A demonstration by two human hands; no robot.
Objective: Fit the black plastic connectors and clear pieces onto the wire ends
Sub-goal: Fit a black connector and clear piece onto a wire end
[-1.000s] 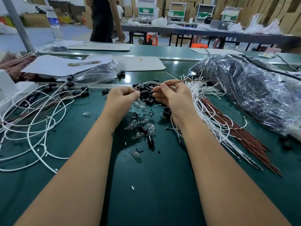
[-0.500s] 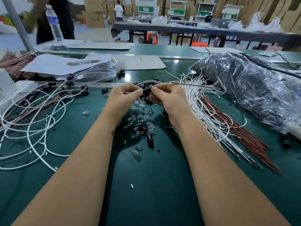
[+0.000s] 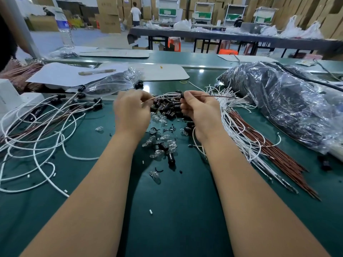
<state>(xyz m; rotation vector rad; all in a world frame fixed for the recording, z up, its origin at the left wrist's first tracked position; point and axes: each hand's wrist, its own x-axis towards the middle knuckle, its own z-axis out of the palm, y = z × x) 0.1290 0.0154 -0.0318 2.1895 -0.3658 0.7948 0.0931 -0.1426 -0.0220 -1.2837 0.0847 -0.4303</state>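
My left hand pinches the near ends of a thin brown wire and a white wire, which run right across to my right hand. My right hand grips a black plastic connector threaded on those wires. Both hands hover above a heap of black connectors and clear pieces on the green mat. More clear pieces and one black connector lie nearer to me. A bundle of white and brown wires lies right of my right arm.
Finished white wires with black connectors sprawl on the left. A clear bag of parts and a paper with a pen lie behind them. A big crumpled plastic bag fills the right. A water bottle stands far left.
Both hands have lifted off the heap and moved apart. The black connector has slid right along the wires with my right hand, while my left hand pulled the wire ends left.
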